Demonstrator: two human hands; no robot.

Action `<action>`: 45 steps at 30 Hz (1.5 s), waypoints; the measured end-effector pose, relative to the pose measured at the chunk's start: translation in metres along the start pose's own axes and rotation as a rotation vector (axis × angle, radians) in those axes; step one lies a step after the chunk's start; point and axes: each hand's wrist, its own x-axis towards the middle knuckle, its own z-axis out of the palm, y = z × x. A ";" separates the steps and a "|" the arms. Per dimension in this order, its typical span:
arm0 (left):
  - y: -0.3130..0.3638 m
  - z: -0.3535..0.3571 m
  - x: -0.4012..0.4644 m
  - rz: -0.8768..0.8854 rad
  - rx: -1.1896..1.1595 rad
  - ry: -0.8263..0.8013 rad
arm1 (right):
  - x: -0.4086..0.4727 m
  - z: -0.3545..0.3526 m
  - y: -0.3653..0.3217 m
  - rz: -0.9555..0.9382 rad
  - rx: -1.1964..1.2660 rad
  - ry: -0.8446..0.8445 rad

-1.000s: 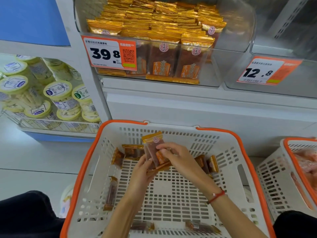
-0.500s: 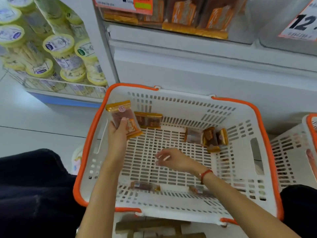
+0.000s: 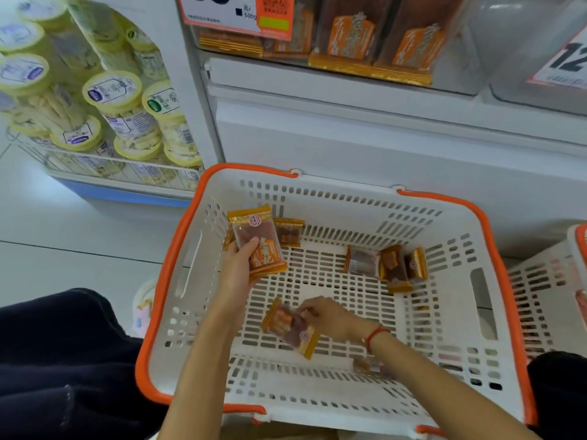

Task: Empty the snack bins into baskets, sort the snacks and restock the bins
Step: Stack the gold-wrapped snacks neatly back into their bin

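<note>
Four loose packets [image 3: 386,266] in basket [image 3: 359,198].

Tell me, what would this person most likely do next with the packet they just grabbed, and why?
Probably lift that snack packet in the right hand up to the stack of packets gripped by the left hand and add it. The left hand holds its stack upright above the basket floor, as if collecting, and more loose packets lie by the far wall.

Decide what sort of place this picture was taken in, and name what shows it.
Most likely a shop aisle: a price tag fronts a clear bin of gold-wrapped snacks, tubs fill a wire rack, and a shopping basket stands below.
</note>
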 end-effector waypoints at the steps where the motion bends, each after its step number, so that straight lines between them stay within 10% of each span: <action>1: 0.001 0.000 0.001 -0.010 0.022 0.007 | -0.006 -0.016 0.000 0.037 0.099 0.045; 8: 0.008 0.012 -0.008 -0.016 0.150 -0.008 | -0.075 -0.119 -0.013 -0.132 0.252 0.281; 15: 0.050 0.045 -0.032 0.079 0.355 -0.182 | -0.144 -0.186 -0.059 -0.258 -0.146 0.027; 22: 0.074 0.077 -0.059 0.156 0.335 -0.511 | -0.158 -0.186 -0.088 -0.366 0.247 0.617; 31: 0.096 0.112 -0.103 0.306 0.151 -0.545 | -0.166 -0.170 -0.114 -0.476 0.523 1.112; 36: 0.114 0.135 -0.115 0.492 -0.106 -0.471 | -0.177 -0.167 -0.134 -0.508 0.761 0.806; 45: 0.214 0.154 -0.117 0.551 0.313 -0.584 | -0.228 -0.228 -0.124 -0.701 0.857 0.979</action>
